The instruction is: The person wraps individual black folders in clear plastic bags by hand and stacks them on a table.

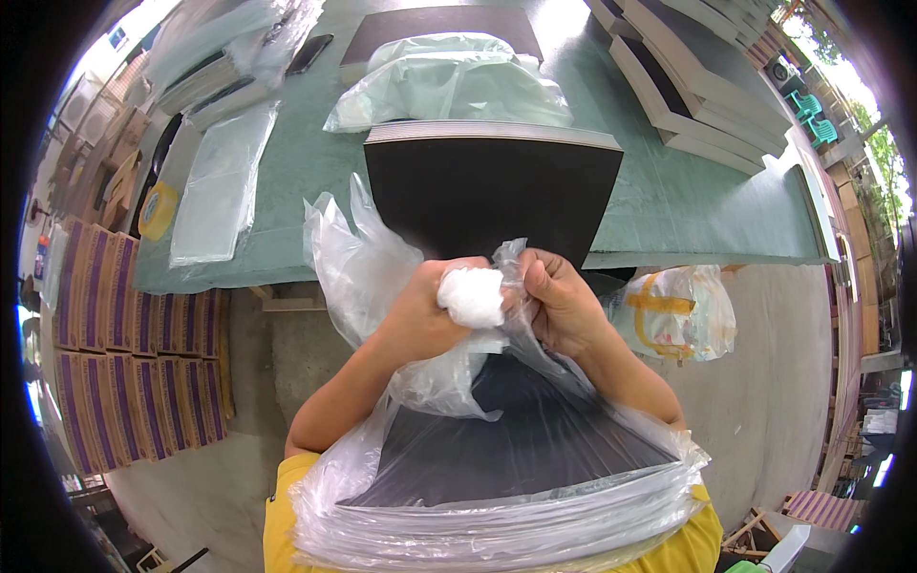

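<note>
My left hand (425, 301) is closed around a bunched wad of clear plastic bag (355, 263), with a white crumpled lump showing at the fist. Beside it, my right hand (568, 306) pinches a gathered fold of the same thin plastic between thumb and fingers. Against my yellow shirt rests a stack of clear plastic sheeting (516, 520), its layered edge toward me and dark material (506, 430) showing through. Just beyond my hands, a thick black-covered block of boards or pages (492, 186) lies at the table's near edge; its lower part is hidden by my hands.
On the green table (707, 215) lie a plastic-covered pile (454, 81), flat clear bags (224, 186), yellow tape (158, 210) and a phone (310, 53). Black-and-white stacks (697, 86) stand at right. Striped cartons (138, 344) stand left; a taped bundle (680, 313) sits below the table.
</note>
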A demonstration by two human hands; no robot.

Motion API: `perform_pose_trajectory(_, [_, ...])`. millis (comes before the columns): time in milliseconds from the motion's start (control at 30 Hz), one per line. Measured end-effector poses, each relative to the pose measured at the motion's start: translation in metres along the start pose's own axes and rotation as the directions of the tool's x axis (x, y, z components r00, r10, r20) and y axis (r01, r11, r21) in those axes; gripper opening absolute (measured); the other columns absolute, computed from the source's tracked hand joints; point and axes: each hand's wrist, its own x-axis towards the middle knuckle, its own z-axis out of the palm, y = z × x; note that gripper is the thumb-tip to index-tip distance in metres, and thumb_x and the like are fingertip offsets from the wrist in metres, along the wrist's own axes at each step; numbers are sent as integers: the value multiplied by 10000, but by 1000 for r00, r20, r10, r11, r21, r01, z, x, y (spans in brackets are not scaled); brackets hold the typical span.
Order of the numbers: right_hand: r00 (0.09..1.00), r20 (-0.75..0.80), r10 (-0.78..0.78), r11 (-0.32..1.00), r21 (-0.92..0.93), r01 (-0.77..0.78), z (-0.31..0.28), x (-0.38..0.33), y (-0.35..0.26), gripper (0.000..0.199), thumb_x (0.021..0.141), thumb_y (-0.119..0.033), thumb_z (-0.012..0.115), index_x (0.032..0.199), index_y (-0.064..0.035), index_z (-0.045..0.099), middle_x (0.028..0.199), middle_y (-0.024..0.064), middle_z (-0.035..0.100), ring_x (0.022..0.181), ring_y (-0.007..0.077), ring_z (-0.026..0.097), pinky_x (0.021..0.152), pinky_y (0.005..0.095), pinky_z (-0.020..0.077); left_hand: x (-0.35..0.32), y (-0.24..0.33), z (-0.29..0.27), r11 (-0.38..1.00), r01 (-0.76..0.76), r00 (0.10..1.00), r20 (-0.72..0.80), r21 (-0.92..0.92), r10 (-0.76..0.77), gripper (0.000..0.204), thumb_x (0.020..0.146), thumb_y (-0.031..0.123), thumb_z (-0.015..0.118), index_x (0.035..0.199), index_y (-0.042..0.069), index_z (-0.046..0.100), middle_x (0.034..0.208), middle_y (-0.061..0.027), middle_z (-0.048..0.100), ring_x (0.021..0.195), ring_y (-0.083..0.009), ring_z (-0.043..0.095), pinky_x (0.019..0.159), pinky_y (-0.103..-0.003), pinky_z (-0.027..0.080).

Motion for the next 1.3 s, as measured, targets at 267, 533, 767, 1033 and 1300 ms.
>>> perform_pose_trajectory(267, [996, -65, -55, 989, -144, 45, -22, -15, -24, 166, 828, -169, 554, 742, -37, 504, 696, 51, 536, 628, 130, 513, 583, 244, 423, -42, -44, -138, 800, 162, 772, -579, 578, 262, 158, 723, 115, 631, 811, -9, 589, 701, -77, 624, 630, -123, 596, 577, -260, 464])
perform_pose_trajectory(533, [767, 217, -603, 592, -523, 613, 41, -3, -50, 303, 683, -127, 700, 911, 8, 552, 946, 81, 521, 860, 148, 502, 747, 261, 400, -15, 13, 16, 966, -57, 902, 428, 250, -58, 302, 642, -2, 582, 940, 37, 549, 751, -122, 587, 735, -269, 590, 676, -326, 455])
perform_pose_trajectory(767, [813, 337, -475, 10, -922, 388, 8, 15, -49, 588, 550, -117, 758, 1085, -43, 527, 1133, 114, 488, 1058, 229, 471, 882, 320, 371, 14, 22, -5, 937, -306, 952, 81, 167, 296, 313, 676, -44, 549, 968, 51, 607, 1039, -132, 448, 1001, -256, 445, 866, -326, 361])
perform_pose_trajectory(1033, [834, 241, -496, 330, -836, 438, 17, 22, -50, 213, 700, -40, 629, 898, 22, 579, 951, 106, 567, 880, 175, 540, 768, 281, 416, 23, 26, -28, 991, -131, 991, 0, 25, 131, 281, 648, -102, 453, 880, 3, 571, 904, -71, 573, 848, -175, 513, 777, -280, 399])
perform_pose_trajectory(1300, [972, 230, 52, 777, -621, 105, -2, -3, -23, 298, 821, -230, 574, 1022, -13, 540, 914, 40, 581, 788, 155, 553, 717, 287, 434, 25, 47, -26, 927, -66, 998, -45, -370, 53, 179, 687, -81, 464, 804, 9, 566, 779, -32, 603, 728, -112, 556, 663, -250, 435])
